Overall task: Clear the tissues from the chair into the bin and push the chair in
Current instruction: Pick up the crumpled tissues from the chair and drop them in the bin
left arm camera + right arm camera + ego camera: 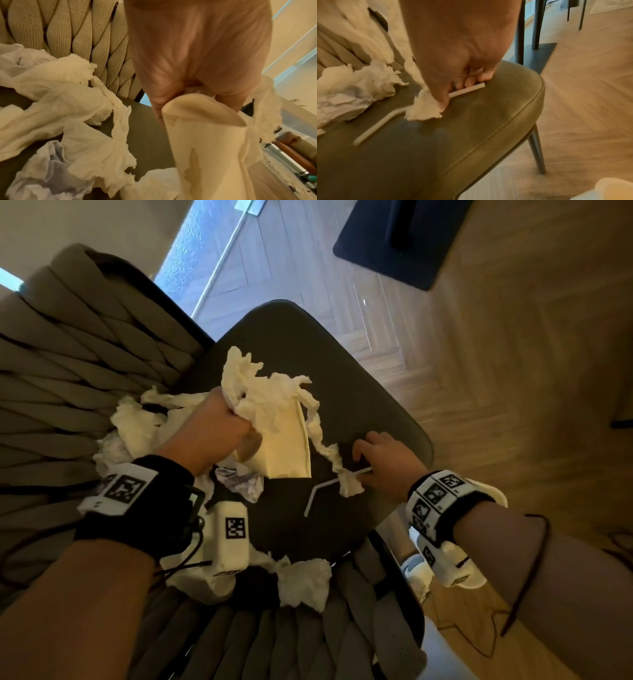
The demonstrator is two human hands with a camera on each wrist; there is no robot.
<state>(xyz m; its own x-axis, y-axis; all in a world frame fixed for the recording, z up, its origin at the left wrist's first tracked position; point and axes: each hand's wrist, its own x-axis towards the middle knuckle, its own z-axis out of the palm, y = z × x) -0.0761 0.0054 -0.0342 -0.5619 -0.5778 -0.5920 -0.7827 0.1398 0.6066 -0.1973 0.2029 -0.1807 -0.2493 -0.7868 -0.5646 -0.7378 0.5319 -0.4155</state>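
My left hand (236, 419) grips a bunch of white tissue (260, 392) together with a squashed cream paper cup (281, 446) above the dark chair seat (342, 392). The left wrist view has the cup (205, 142) pinched flat at its rim. A twisted tissue strand (322, 446) hangs from the bunch down to the seat. My right hand (370, 453) curls its fingers round one end of a bent white straw (467, 89) that lies on the seat, beside the strand's frayed end (423, 108). More crumpled tissues (137, 422) lie against the woven backrest (68, 371). No bin is in view.
Another tissue wad (305, 580) sits at the seat's near edge, and a bluish crumpled one (243, 484) lies under my left hand. Herringbone wood floor (479, 371) surrounds the chair. A black table base (404, 244) stands beyond it, with dark legs (537, 24) close to the seat.
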